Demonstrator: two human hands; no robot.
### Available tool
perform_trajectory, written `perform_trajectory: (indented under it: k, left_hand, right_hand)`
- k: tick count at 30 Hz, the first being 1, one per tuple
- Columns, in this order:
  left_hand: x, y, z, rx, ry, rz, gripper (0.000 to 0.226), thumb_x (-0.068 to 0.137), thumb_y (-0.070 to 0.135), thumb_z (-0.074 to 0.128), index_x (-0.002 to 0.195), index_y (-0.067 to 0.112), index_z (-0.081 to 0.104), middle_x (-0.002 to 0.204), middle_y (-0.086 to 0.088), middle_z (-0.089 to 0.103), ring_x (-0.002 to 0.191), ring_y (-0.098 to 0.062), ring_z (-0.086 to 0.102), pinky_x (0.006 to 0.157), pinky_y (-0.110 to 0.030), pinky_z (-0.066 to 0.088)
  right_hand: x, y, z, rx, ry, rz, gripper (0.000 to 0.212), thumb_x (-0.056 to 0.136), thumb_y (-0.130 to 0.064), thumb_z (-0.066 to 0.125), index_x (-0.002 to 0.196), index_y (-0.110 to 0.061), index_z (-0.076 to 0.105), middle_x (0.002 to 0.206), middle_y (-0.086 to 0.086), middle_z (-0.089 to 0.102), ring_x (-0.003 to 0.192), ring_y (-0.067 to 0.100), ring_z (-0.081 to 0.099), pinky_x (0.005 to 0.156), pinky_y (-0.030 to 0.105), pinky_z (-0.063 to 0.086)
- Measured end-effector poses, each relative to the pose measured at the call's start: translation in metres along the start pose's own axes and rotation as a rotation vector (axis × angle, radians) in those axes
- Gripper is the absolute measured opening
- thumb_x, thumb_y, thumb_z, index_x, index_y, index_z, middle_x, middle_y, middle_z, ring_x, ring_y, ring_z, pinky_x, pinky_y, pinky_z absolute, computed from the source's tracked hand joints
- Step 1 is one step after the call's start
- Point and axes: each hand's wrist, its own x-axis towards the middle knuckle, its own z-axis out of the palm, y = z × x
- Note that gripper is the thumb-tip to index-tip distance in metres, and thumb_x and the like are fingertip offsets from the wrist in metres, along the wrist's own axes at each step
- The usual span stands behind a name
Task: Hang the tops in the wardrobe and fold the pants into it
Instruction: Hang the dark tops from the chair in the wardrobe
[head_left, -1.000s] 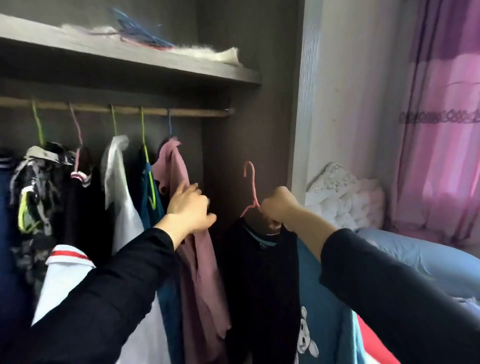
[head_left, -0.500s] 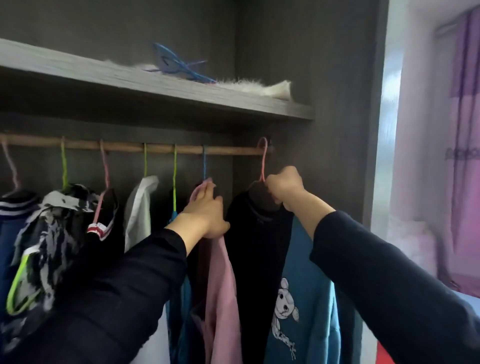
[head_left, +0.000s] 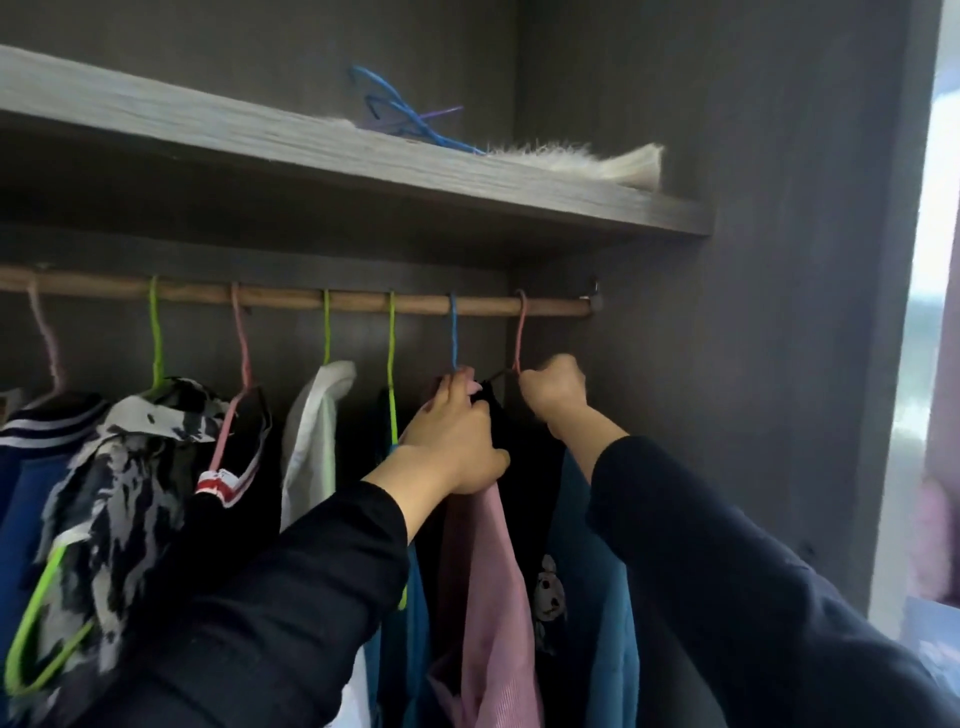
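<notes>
right hand (head_left: 551, 388) is gripping, fist closed, the neck of the pink hanger (head_left: 520, 332) | hanger hook is sitting over the rail (head_left: 291, 298), rightmost, near the wardrobe wall | black-and-teal top (head_left: 597, 545) is hanging below it | left hand (head_left: 452, 436) is clutching the pink top (head_left: 493, 597) beside it

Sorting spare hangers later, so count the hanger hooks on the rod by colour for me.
Pink hooks: 3
Green hooks: 3
Blue hooks: 1
Total: 7 on the rod. The loose hangers on the shelf are not counted.
</notes>
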Motion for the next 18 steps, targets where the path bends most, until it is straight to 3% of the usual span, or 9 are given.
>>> perform_trajectory:
  k: [3,6,9,12,15,18]
  left_hand:
    - [-0.002,0.000,0.002,0.010,0.024,0.004,0.067,0.088,0.041,0.055,0.144,0.010,0.035,0.160,-0.010,-0.011,0.147,-0.028,-0.009,0.118,-0.038,0.008]
    - [-0.005,0.001,0.004,0.002,0.041,-0.003,0.064,0.088,0.040,0.055,0.143,0.010,0.038,0.160,-0.010,-0.011,0.147,-0.027,-0.009,0.118,-0.037,0.007]
    - [-0.007,0.004,0.005,-0.012,0.052,-0.016,0.061,0.089,0.038,0.054,0.141,0.010,0.041,0.160,-0.011,-0.010,0.147,-0.026,-0.009,0.118,-0.036,0.007]
    - [-0.009,0.005,0.007,-0.011,0.090,-0.025,0.060,0.089,0.036,0.054,0.142,0.011,0.041,0.160,-0.011,-0.007,0.147,-0.027,-0.006,0.118,-0.037,0.008]
    - [-0.011,0.006,0.010,0.000,0.146,-0.036,0.060,0.088,0.035,0.052,0.142,0.013,0.041,0.160,-0.009,-0.001,0.148,-0.027,-0.001,0.120,-0.041,0.012]
    - [-0.014,0.012,0.010,0.051,0.209,-0.040,0.057,0.089,0.033,0.049,0.142,0.014,0.039,0.159,-0.011,0.009,0.146,-0.030,0.009,0.118,-0.047,0.013]
  right_hand:
    - [0.002,0.010,0.004,0.023,-0.021,0.005,0.010,0.088,-0.012,0.055,0.097,-0.009,0.057,0.092,0.012,0.060,0.079,0.024,0.058,0.054,0.027,0.046]
    - [0.003,0.014,-0.003,-0.033,-0.089,-0.031,0.024,0.093,-0.018,0.055,0.108,-0.001,0.064,0.098,0.015,0.067,0.082,0.024,0.063,0.057,0.026,0.048]
    - [-0.010,0.021,-0.011,-0.240,-0.193,-0.171,0.035,0.102,-0.031,0.041,0.118,-0.007,0.061,0.104,0.015,0.065,0.092,0.027,0.062,0.069,0.029,0.047]
    - [-0.028,0.028,-0.024,-0.384,-0.239,-0.264,0.045,0.105,-0.034,0.027,0.138,-0.012,0.048,0.126,0.018,0.058,0.116,0.033,0.054,0.090,0.033,0.043]
    - [-0.044,0.037,-0.038,-0.512,-0.228,-0.357,0.041,0.105,-0.031,0.028,0.134,-0.011,0.048,0.126,0.021,0.054,0.115,0.038,0.052,0.094,0.039,0.044]
    - [-0.065,0.043,-0.055,-0.674,-0.200,-0.360,0.039,0.102,-0.034,0.034,0.132,-0.013,0.047,0.128,0.014,0.049,0.121,0.033,0.044,0.098,0.047,0.038]
